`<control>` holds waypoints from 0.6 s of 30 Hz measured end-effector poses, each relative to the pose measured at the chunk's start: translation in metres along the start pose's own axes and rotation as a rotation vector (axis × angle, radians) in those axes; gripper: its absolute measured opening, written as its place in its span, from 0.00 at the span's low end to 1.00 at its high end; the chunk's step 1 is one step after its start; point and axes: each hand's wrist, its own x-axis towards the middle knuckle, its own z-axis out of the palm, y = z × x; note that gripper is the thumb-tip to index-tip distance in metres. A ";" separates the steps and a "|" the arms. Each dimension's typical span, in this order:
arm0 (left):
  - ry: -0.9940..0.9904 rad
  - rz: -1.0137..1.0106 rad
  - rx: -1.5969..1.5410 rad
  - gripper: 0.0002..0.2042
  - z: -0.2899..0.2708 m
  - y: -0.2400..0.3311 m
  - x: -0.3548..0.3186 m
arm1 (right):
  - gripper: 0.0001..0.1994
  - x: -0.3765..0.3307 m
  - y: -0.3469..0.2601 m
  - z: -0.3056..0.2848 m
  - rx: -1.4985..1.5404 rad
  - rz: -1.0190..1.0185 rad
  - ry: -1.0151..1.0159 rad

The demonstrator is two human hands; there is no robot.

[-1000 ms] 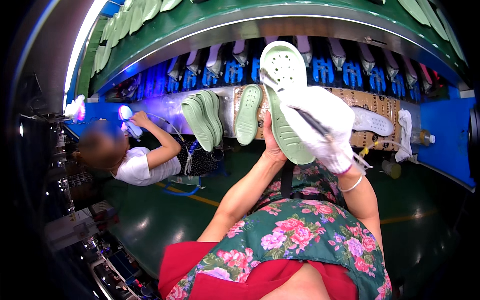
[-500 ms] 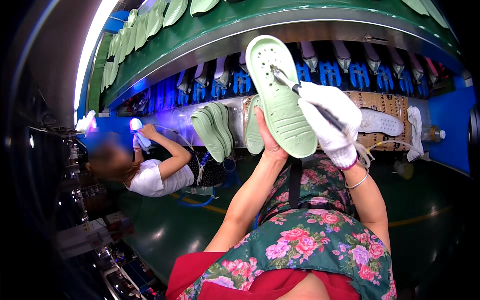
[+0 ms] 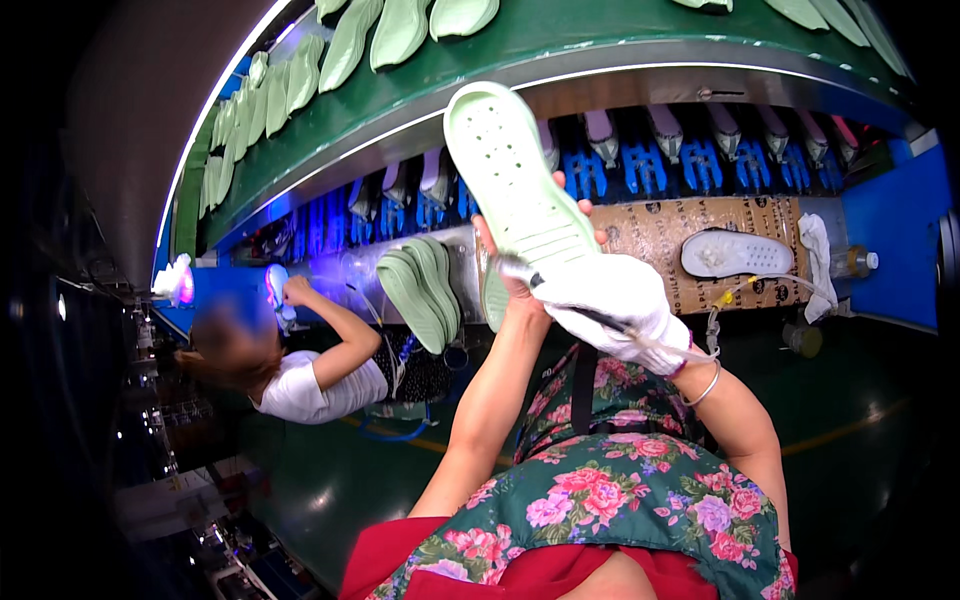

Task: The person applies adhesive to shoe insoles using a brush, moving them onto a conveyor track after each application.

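Left hand (image 3: 525, 305) clamped a green sole (image 3: 512, 175), brushing seemingly part-done. Right hand (image 3: 625, 305) gripped a brush (image 3: 537, 281) at the sole's six o'clock.

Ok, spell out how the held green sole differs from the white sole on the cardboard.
The green sole is held up in the left hand; the white sole lies on the cardboard. The green sole looks pale green; the white sole, whitish with a dark rim. Both are long, with rounded ends.

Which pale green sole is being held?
The pale green, perforated sole in the bare left hand; the other pale green soles rest unheld on the grey metal bench and green shelf.
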 end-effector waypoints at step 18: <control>-0.092 -0.218 0.055 0.48 -0.011 0.030 0.037 | 0.12 -0.005 -0.007 -0.011 -0.175 -0.046 -0.123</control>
